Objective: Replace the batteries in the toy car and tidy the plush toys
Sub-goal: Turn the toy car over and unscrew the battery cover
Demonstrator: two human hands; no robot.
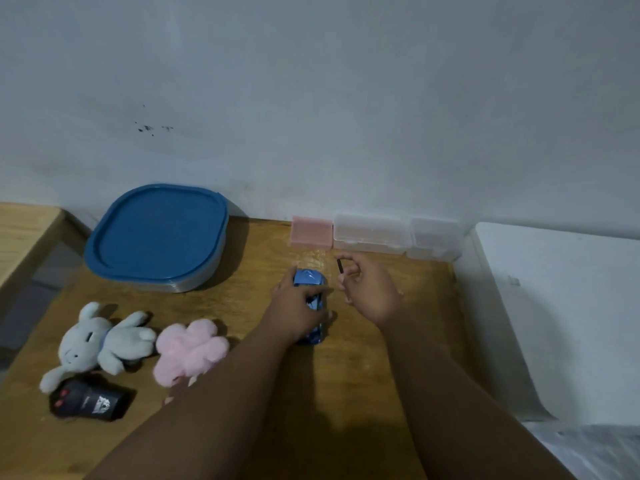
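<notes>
A small blue toy car point(309, 279) lies on the wooden table point(363, 358) near the middle. My left hand point(298, 308) grips it from above, fingers curled over its body. Just right of the car, my right hand point(370, 289) pinches a thin dark stick-like tool point(340, 266) that points up. A grey plush rabbit point(100, 344) lies on its back at the left. A pink plush toy point(190, 349) lies beside it. A black remote control point(88, 400) sits in front of the rabbit.
A container with a blue lid point(157, 233) stands at the back left. Along the wall stand a pink box point(311, 232) and two clear plastic boxes point(372, 233). A white surface point(561, 317) borders the table's right edge.
</notes>
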